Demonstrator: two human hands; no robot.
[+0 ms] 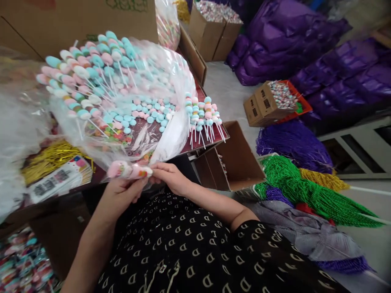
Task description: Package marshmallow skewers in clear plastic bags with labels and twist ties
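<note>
A wrapped candy skewer [130, 170] in pink, white and red lies sideways in front of my body, at the table's front edge. My left hand [125, 191] is closed round it from below. At its right end, the fingers of my right hand [168, 176] pinch together; what exactly they grip is too small to tell. Beyond my hands a clear plastic bag [171, 142] holds loose pink and blue candies [149, 112]. Many candy skewers [82, 77] are piled on the bag's left side, and more skewers [203, 112] lie at the table's right corner.
Gold twist ties [49, 158] and printed cards [61, 179] lie at the left. An open carton [241, 158] stands right of the table. Wrapped candies [24, 260] fill a box at lower left. Purple sacks [284, 36], filled cartons [210, 32] and green cords [305, 191] are farther right.
</note>
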